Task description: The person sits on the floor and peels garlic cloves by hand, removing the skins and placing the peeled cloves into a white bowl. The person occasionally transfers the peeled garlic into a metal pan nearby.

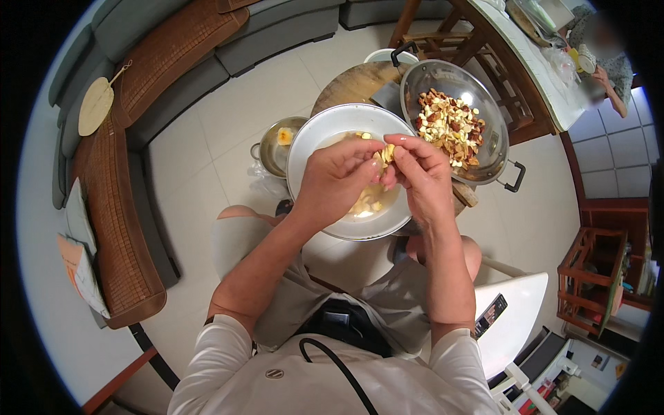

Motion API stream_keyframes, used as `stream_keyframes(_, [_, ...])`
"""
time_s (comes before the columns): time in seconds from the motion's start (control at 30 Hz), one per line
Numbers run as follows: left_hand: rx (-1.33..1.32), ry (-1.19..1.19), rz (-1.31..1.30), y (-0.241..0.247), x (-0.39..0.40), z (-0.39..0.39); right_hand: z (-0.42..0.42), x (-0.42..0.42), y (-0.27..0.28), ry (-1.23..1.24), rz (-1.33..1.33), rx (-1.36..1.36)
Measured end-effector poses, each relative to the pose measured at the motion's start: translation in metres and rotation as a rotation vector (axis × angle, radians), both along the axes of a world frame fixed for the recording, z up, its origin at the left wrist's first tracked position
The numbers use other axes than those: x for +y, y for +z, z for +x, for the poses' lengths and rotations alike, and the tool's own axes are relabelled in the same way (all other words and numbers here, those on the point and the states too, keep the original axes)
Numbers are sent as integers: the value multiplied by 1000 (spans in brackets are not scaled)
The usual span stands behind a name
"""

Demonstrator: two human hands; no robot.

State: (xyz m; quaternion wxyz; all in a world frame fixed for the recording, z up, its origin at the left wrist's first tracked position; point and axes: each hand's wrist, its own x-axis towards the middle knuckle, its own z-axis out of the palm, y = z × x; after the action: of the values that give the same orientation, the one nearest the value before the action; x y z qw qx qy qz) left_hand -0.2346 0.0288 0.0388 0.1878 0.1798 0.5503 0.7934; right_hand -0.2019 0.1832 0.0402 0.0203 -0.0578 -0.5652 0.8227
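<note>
My left hand [340, 168] and my right hand [428, 176] meet over a wide white metal basin [306, 135]. Between their fingertips is a small clump of pale yellow food pieces [386, 154], and both hands touch it. Cloudy liquid in the basin covers more pale yellow pieces [371, 199]; my hands and wrists hide part of them. To the right, a steel wok [490, 119] with black handles holds a heap of chopped pieces [448, 127], white, tan and reddish brown. The exact kind of food cannot be told.
Basin and wok rest on a round wooden stand [342, 85], with a flat grey blade [386, 96] between them. A steel pot [270, 148] sits at the left. A white stool [513, 306] bears a phone [490, 315]. Another person [614, 57] is beyond the table [576, 111].
</note>
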Motion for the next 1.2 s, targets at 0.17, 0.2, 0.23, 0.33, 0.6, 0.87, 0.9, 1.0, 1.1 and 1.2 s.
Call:
stream_keyframes(0.17, [-59,-20,1,5,1,-1,1,0,-2,63,-18,4])
stream_keyframes(0.2, [-76,-24,7,8,1,-2,1,1,-2,73,19,10])
stream_keyframes(0.23, [-94,-29,12,9,0,-3,1,1,-2,83,56,16])
stream_keyframes(0.33, [-108,-52,-23,7,0,-5,1,2,-1,94,83,18])
stream_keyframes(0.6, [-277,-12,-8,-1,-2,-9,1,1,3,41,-123,1])
stream_keyframes(0.87, [-185,-56,-39,3,-1,-3,1,2,-5,10,-82,62])
stream_keyframes(0.9, [-182,-55,-30,4,-1,-2,1,2,-6,1,-31,69])
stream_keyframes(1.0, [-162,-19,-34,6,1,-1,2,2,-7,-22,106,84])
stream_keyframes(1.1, [-147,23,-38,-1,1,-1,5,-1,-4,-43,194,79])
stream_keyframes(1.2, [-137,64,-83,1,1,0,8,-7,-3,-92,276,98])
